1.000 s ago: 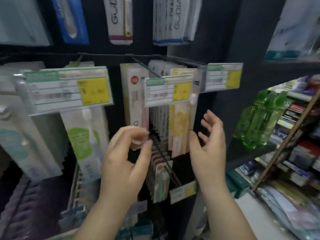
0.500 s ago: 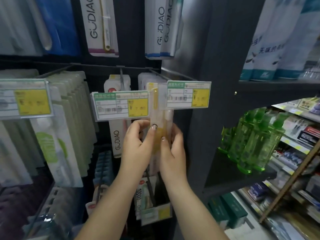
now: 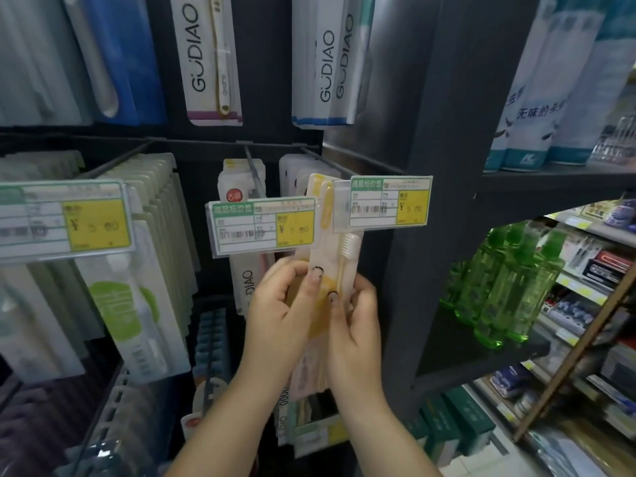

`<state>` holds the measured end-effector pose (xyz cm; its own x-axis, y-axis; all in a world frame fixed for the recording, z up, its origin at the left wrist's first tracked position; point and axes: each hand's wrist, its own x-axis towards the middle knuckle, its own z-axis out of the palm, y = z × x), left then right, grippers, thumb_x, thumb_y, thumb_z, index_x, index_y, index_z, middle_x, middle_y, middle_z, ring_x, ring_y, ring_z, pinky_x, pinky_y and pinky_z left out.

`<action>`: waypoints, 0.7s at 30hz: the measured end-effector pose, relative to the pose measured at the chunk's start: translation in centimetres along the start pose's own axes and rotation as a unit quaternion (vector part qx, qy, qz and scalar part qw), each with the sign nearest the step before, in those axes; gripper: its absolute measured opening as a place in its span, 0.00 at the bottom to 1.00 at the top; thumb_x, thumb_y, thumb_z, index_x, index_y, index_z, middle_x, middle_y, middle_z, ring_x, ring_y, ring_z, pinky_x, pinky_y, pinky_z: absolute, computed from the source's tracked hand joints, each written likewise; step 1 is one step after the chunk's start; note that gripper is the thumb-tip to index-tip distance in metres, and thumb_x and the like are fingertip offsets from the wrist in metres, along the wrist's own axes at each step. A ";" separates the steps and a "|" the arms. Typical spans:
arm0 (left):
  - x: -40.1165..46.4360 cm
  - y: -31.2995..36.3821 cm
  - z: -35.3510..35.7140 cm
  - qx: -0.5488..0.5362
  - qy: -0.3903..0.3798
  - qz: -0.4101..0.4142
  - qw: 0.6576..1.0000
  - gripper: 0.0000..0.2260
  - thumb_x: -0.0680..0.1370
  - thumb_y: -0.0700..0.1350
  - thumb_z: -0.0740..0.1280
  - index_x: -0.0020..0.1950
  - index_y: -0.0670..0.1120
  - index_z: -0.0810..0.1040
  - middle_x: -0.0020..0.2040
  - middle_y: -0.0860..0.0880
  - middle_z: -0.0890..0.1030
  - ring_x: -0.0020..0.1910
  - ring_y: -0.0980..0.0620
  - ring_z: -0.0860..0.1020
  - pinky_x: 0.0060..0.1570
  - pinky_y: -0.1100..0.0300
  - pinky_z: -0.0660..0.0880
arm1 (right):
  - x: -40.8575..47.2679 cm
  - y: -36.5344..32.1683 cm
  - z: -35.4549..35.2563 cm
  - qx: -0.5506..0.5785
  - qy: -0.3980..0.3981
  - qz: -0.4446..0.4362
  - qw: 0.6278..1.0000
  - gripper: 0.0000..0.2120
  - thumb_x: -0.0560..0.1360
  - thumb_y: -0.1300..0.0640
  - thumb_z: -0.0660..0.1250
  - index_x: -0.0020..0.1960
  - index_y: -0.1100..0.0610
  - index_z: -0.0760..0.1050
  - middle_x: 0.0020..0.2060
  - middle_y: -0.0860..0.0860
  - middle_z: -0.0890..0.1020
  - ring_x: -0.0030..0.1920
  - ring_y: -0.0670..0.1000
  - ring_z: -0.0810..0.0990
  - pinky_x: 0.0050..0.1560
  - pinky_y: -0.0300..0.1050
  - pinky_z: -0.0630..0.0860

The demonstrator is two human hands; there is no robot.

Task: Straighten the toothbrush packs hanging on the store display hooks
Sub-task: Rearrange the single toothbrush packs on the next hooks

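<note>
Both hands have closed in from a spread, empty reach to meet on the same pack, and the view has swung right so the rightmost hook now sits near the middle. On the far left hangs a dense row of pale green, flat card-backed toothbrush packs (image 3: 151, 242) behind a glossy green-and-yellow price tag (image 3: 65, 218), their edges stacked like book pages. Next comes a white GUDIAO pack (image 3: 246, 280) hanging on a thin black wire hook (image 3: 254, 173), fronted by its own price tag in a clear plastic sleeve (image 3: 263, 227). The left hand (image 3: 278, 315) grips the left edge of the yellow-and-white blister toothbrush pack (image 3: 330, 256), thumb laid across its front; the right hand (image 3: 354, 328) pinches the right edge, thumb also on the face. That pack hangs at the front of the rightmost hook, just behind the right-hand price tag (image 3: 390, 203), and leans slightly, its top tilted left. The clear blister is smooth and slippery, the card backing thin and bendable. I judge the main risk is tearing or slipping the punched hang hole off the wire if the pack is twisted too hard, or knocking the tag holder askew. Further right, translucent green plastic bottles (image 3: 509, 287) stand on a dark shelf.
</note>
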<state>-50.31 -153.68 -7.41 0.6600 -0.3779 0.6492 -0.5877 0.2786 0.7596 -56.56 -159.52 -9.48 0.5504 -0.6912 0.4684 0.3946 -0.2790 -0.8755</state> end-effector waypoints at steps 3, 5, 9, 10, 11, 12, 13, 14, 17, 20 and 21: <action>-0.7 0.7 -0.2 0.012 -0.008 0.039 0.999 0.09 0.76 0.54 0.60 0.43 0.54 0.78 0.43 0.56 0.78 0.44 0.57 0.78 0.42 0.69 0.72 | -0.8 -0.6 -0.2 0.016 0.005 -0.011 1.000 0.14 0.75 0.48 0.59 0.60 0.47 0.69 0.52 0.44 0.80 0.53 0.42 0.79 0.49 0.35 0.76; -1.0 1.1 -0.2 0.012 -0.010 0.038 0.999 0.09 0.76 0.54 0.60 0.43 0.53 0.78 0.42 0.56 0.76 0.43 0.57 0.77 0.40 0.71 0.71 | -1.0 -0.9 -0.4 0.016 0.007 -0.016 1.000 0.13 0.76 0.47 0.59 0.60 0.47 0.69 0.52 0.40 0.80 0.53 0.40 0.79 0.47 0.32 0.74; -1.6 1.4 0.0 0.022 -0.004 0.040 0.999 0.12 0.76 0.55 0.60 0.46 0.50 0.78 0.43 0.55 0.76 0.44 0.57 0.77 0.41 0.72 0.71 | -1.5 -1.3 -0.7 0.020 0.011 -0.009 1.000 0.14 0.75 0.49 0.59 0.60 0.47 0.70 0.52 0.40 0.80 0.54 0.41 0.80 0.49 0.34 0.76; -1.7 1.4 0.1 0.028 -0.003 0.047 0.999 0.12 0.76 0.54 0.60 0.47 0.49 0.78 0.43 0.55 0.75 0.44 0.57 0.76 0.41 0.73 0.70 | -1.7 -1.5 -0.9 0.023 0.011 -0.003 1.000 0.13 0.75 0.49 0.60 0.60 0.47 0.71 0.52 0.41 0.81 0.54 0.42 0.80 0.49 0.36 0.76; -1.9 1.5 0.2 0.035 -0.003 0.055 0.998 0.11 0.76 0.54 0.59 0.47 0.49 0.77 0.43 0.54 0.75 0.44 0.58 0.76 0.40 0.74 0.69 | -1.8 -1.7 -1.1 0.026 0.012 0.004 1.000 0.12 0.77 0.50 0.60 0.60 0.47 0.71 0.52 0.42 0.81 0.54 0.42 0.80 0.49 0.38 0.77; -2.1 1.6 0.3 0.039 -0.006 0.062 0.997 0.11 0.76 0.53 0.59 0.47 0.49 0.77 0.43 0.54 0.75 0.43 0.59 0.76 0.40 0.74 0.69 | -1.9 -2.0 -1.4 0.027 0.014 0.010 1.000 0.10 0.78 0.52 0.60 0.59 0.47 0.72 0.52 0.42 0.82 0.53 0.42 0.80 0.49 0.39 0.77; -2.2 1.7 0.4 0.040 -0.012 0.069 0.997 0.10 0.77 0.53 0.59 0.48 0.49 0.76 0.43 0.54 0.75 0.43 0.59 0.76 0.40 0.74 0.68 | -2.0 -2.3 -1.7 0.025 0.015 0.014 0.999 0.10 0.78 0.55 0.60 0.58 0.48 0.72 0.51 0.42 0.82 0.52 0.43 0.81 0.48 0.40 0.77; -2.3 1.8 0.4 0.037 -0.022 0.077 0.996 0.10 0.77 0.52 0.59 0.49 0.49 0.77 0.44 0.54 0.75 0.44 0.60 0.76 0.41 0.74 0.69 | -2.0 -2.5 -2.0 0.020 0.017 0.016 1.000 0.10 0.78 0.58 0.60 0.57 0.48 0.73 0.50 0.43 0.82 0.51 0.43 0.81 0.48 0.40 0.77; -2.6 2.0 0.6 0.026 -0.045 0.114 0.992 0.12 0.79 0.48 0.56 0.52 0.48 0.78 0.47 0.54 0.77 0.47 0.60 0.76 0.45 0.71 0.71 | -2.2 -3.1 -3.1 -0.017 0.026 0.008 0.999 0.11 0.78 0.61 0.60 0.54 0.47 0.74 0.49 0.46 0.83 0.50 0.44 0.81 0.48 0.42 0.77; -2.7 2.1 0.8 0.009 -0.043 0.141 0.989 0.13 0.80 0.45 0.54 0.51 0.49 0.78 0.47 0.54 0.78 0.50 0.59 0.76 0.49 0.67 0.72 | -2.6 -3.4 -3.9 -0.044 0.033 -0.007 0.998 0.10 0.78 0.59 0.61 0.53 0.45 0.73 0.49 0.45 0.82 0.51 0.44 0.81 0.49 0.43 0.77; -2.8 2.1 0.9 0.004 -0.042 0.144 0.989 0.13 0.80 0.45 0.53 0.51 0.49 0.78 0.46 0.55 0.78 0.50 0.59 0.76 0.49 0.67 0.72 | -2.7 -3.4 -4.0 -0.049 0.034 -0.011 0.998 0.09 0.78 0.58 0.61 0.53 0.44 0.73 0.49 0.44 0.82 0.51 0.44 0.81 0.48 0.42 0.77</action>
<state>-53.80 -152.78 -7.63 0.4235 -0.3552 0.8333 -0.7495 0.3793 0.5426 -62.32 -159.35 -8.28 0.4907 -0.7267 0.4808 0.3306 -0.3552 -0.8744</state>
